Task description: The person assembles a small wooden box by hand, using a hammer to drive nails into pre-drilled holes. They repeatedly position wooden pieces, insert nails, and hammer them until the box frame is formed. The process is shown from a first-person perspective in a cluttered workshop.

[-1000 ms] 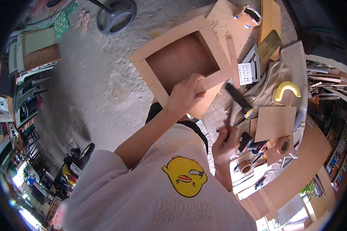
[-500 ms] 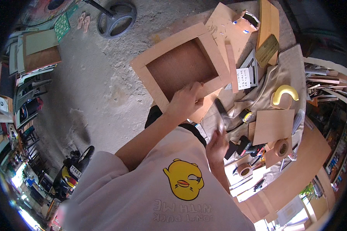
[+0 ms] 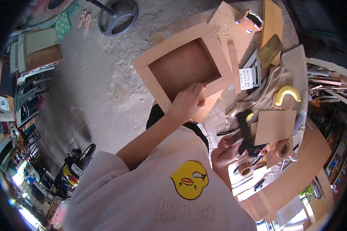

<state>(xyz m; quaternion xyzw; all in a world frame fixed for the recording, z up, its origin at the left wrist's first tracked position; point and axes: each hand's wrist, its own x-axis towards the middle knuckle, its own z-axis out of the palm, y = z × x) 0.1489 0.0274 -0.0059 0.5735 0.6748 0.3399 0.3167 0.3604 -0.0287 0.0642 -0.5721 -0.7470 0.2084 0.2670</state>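
Observation:
My left hand [image 3: 188, 101] grips the near side of a shallow, square-cornered brown frame box [image 3: 142, 68]. Its fingers curl over the rim, and the box is tilted above my lap. At the worktable's near side is my right hand [image 3: 224, 149], with fingers bent and smeared by motion. Close to its fingertips lies a long black tool [image 3: 246, 129], too blurred to name; whether the hand holds it I cannot tell. It overlaps a power drill's place beside a black-and-yellow tape measure [image 3: 250, 115]. A thin black strip [image 3: 226, 132] lies near the hand.
Rightward are a brown board [image 3: 275, 126], tape rolls [image 3: 283, 148], a yellow curved piece [image 3: 287, 93] and a handwritten card [image 3: 245, 78]. An open carton [image 3: 250, 21] stands at the far edge. A round-based stand [image 3: 117, 17] is on the floor; stacked boards [image 3: 42, 50] lean at left.
My right hand has shifted slightly right. The black tool has swung from beside the frame box to the right, by the tape measure. My left hand keeps its grip on the box.

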